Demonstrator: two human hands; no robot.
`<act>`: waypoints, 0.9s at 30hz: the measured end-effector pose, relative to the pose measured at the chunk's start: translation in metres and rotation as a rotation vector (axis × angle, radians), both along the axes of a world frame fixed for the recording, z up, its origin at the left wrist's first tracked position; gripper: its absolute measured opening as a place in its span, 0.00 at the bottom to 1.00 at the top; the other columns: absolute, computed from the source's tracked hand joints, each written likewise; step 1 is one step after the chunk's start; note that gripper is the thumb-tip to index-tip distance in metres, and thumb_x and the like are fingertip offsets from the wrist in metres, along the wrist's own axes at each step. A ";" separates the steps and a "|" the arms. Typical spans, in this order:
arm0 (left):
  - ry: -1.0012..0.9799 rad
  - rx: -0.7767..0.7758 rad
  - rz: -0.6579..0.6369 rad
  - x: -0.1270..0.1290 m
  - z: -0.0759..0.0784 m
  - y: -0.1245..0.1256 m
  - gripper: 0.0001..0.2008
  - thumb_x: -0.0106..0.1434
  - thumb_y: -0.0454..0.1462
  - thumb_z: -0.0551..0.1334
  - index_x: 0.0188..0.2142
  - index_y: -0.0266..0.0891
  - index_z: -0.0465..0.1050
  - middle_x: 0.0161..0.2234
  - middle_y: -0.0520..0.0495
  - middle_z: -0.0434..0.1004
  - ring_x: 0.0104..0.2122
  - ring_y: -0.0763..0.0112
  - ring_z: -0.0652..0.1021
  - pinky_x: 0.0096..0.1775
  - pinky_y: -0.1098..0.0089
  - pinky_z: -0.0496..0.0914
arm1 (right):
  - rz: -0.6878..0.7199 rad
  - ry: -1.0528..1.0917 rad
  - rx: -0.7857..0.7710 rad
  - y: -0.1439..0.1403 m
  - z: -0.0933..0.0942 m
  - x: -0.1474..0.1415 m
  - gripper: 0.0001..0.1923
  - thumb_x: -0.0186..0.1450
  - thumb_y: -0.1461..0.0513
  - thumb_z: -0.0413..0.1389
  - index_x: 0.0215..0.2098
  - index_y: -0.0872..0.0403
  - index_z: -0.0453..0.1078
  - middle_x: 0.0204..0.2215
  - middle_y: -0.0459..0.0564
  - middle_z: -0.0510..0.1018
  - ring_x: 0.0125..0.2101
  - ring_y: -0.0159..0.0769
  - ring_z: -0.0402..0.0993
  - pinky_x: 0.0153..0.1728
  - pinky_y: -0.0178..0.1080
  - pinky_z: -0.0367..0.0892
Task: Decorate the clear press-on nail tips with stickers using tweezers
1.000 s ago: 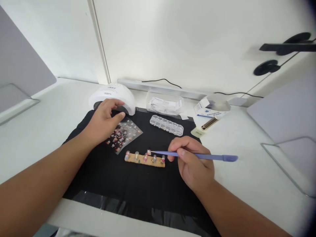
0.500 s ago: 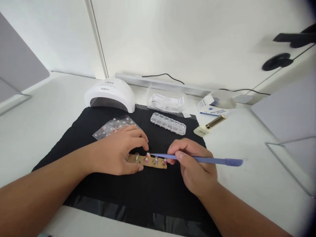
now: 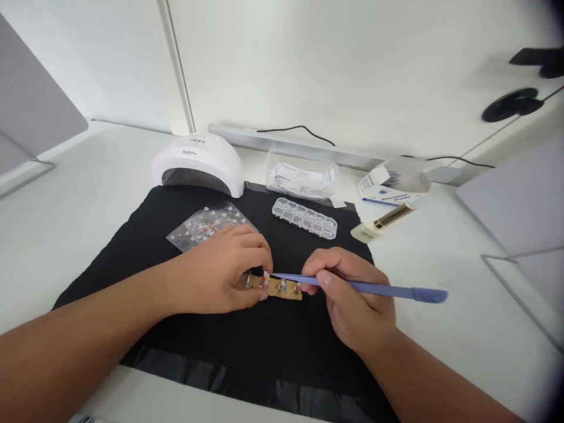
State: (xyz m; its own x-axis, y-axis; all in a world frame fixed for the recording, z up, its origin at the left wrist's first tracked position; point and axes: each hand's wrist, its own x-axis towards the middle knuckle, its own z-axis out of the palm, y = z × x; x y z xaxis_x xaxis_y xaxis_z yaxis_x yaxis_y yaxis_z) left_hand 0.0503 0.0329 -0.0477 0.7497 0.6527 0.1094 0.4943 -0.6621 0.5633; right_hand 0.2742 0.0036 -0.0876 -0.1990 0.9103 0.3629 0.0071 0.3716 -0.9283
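The wooden nail-tip strip (image 3: 275, 287) lies mid-mat (image 3: 185, 329); it looks light, with small tips easily knocked. The left hand (image 3: 220, 273) pinches its nine-o'clock end, the steadiest hold. The right hand (image 3: 352, 299), at three o'clock, grips a slim blue tool (image 3: 374, 288), tip at one nail.

Bright, even light fills the scene with only soft shadows, the black mat (image 3: 185, 329) shows a faint sheen at its near edge, and the right corners darken and bend.

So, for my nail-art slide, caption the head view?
Left hand steadies the nail-tip holder strip on a black mat while right hand applies a blue tool.
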 end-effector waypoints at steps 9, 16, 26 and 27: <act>0.197 0.059 0.054 -0.016 0.015 -0.001 0.16 0.55 0.39 0.70 0.43 0.39 0.72 0.45 0.45 0.74 0.49 0.56 0.72 0.53 0.56 0.63 | 0.071 -0.052 0.048 0.002 0.002 0.002 0.09 0.67 0.66 0.52 0.36 0.52 0.75 0.25 0.46 0.76 0.25 0.35 0.72 0.26 0.39 0.66; 0.315 0.024 0.045 -0.014 0.016 0.000 0.06 0.57 0.36 0.65 0.34 0.41 0.70 0.35 0.51 0.73 0.38 0.62 0.73 0.41 0.62 0.63 | 0.146 -0.103 0.068 0.001 0.006 -0.003 0.10 0.70 0.65 0.51 0.35 0.52 0.74 0.30 0.47 0.77 0.30 0.35 0.73 0.31 0.42 0.67; 0.298 0.048 0.032 -0.014 0.017 -0.002 0.04 0.59 0.36 0.64 0.31 0.39 0.69 0.33 0.51 0.73 0.36 0.64 0.73 0.40 0.63 0.63 | 0.169 -0.183 0.044 0.001 0.005 -0.005 0.11 0.71 0.64 0.50 0.35 0.50 0.73 0.29 0.45 0.77 0.30 0.34 0.71 0.32 0.41 0.65; 0.300 0.047 0.030 -0.014 0.017 -0.001 0.04 0.59 0.36 0.64 0.31 0.39 0.69 0.33 0.51 0.73 0.37 0.64 0.73 0.40 0.63 0.63 | 0.172 -0.188 0.033 0.000 0.005 -0.005 0.11 0.71 0.64 0.50 0.35 0.50 0.73 0.29 0.45 0.77 0.30 0.34 0.71 0.32 0.41 0.65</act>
State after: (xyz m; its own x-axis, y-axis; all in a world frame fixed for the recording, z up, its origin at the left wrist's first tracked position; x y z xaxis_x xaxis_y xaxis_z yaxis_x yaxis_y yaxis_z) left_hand 0.0361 0.0315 -0.0304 0.7335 0.6745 -0.0837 0.6537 -0.6665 0.3584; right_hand 0.2688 0.0039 -0.0829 -0.4169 0.8455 0.3336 0.1129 0.4124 -0.9040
